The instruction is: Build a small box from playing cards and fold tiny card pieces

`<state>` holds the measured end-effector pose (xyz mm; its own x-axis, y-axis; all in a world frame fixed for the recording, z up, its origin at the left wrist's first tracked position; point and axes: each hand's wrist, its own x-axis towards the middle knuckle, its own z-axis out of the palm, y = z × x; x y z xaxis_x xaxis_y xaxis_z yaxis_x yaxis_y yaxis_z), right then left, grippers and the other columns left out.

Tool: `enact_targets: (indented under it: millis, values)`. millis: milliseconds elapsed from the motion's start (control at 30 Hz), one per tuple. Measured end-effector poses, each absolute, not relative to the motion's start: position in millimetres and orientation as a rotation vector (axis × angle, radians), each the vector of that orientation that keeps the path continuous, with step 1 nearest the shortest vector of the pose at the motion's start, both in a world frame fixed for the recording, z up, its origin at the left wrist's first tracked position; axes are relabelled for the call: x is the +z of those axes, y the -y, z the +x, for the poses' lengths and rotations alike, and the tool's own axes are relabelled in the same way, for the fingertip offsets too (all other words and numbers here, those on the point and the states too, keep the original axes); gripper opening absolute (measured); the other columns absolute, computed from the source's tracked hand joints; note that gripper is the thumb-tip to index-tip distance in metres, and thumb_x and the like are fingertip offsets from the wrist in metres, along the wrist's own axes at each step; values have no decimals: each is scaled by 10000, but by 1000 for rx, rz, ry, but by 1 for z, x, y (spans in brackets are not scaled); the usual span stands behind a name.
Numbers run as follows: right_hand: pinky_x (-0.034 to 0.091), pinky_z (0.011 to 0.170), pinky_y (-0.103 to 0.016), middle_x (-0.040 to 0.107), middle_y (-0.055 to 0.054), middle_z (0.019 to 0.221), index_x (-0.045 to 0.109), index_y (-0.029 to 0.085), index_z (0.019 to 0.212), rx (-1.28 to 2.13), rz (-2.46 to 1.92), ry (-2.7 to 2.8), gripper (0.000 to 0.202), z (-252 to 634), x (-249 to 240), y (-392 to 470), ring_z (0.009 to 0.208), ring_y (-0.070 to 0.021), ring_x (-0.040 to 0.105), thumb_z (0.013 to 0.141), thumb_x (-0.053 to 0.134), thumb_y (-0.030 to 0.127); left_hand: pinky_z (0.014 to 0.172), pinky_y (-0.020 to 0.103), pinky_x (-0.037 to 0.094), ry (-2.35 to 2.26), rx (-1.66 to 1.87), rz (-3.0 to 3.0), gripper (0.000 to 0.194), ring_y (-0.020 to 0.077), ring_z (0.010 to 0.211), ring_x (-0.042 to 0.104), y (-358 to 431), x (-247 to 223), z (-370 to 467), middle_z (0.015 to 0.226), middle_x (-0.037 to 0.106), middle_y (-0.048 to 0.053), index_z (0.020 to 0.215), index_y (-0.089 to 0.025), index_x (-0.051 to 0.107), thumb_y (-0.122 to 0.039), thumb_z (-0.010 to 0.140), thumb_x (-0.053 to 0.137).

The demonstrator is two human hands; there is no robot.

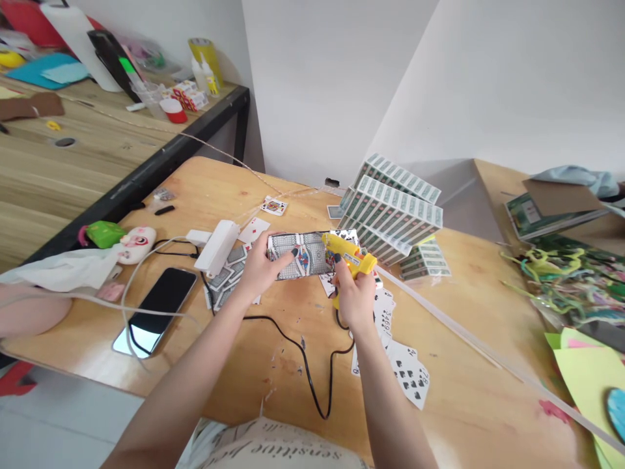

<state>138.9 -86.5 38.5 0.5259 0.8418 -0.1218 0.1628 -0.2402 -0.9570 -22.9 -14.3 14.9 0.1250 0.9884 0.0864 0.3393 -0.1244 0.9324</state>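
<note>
My left hand (262, 264) is closed on the left end of a flat piece made of joined playing cards (307, 253), its thumb lying on top. My right hand (355, 293) grips a yellow hot glue gun (346, 247), whose nozzle end is at the right part of the card piece. A long translucent glue stick (439, 312) runs from the back of the gun to the lower right. Loose playing cards (409, 371) lie fanned under and beside my right forearm. Grey-backed cards (227, 283) are spread left of my left hand.
Stacked card boxes (390, 208) stand at the back right. A phone (156, 312), a white power strip (218, 247) and a pink-and-white toy (138, 244) lie left. A black cord (305, 358) loops across the front. Tangled coloured pipe cleaners (581, 286) lie far right.
</note>
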Motion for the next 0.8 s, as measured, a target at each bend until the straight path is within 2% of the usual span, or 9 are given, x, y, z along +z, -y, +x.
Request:
enact_targets:
  millis: [300, 400, 600, 800]
  values:
    - [362, 396, -237, 492, 22, 417, 450, 199, 518, 751, -1772, 878, 380, 141, 47, 89, 364, -119, 461, 760, 496, 488, 872, 342, 430, -1325, 1003, 1575, 417, 208, 980, 570, 15, 15, -23, 1069, 599, 42, 1080, -208, 484, -312, 699, 617]
    - [360, 413, -242, 484, 24, 423, 463, 200, 536, 703, -1811, 902, 364, 141, 47, 89, 390, -131, 476, 765, 483, 482, 878, 347, 428, -1325, 997, 1582, 423, 214, 995, 565, 14, 15, -24, 1086, 595, 46, 1082, -208, 487, -322, 696, 619]
    - [368, 467, -268, 566, -22, 499, 514, 184, 578, 622, -1911, 921, 366, 141, 45, 91, 469, -165, 519, 774, 471, 491, 883, 354, 429, -1324, 1005, 1572, 426, 215, 986, 571, 14, 13, -24, 1068, 603, 40, 1080, -212, 495, -330, 691, 623]
    - [359, 517, -283, 560, -20, 529, 515, 198, 619, 458, -1987, 1048, 329, 136, 44, 94, 529, -192, 535, 806, 437, 457, 899, 374, 422, -1323, 1000, 1571, 439, 220, 999, 568, 14, 12, -24, 1073, 601, 51, 1090, -208, 496, -355, 698, 625]
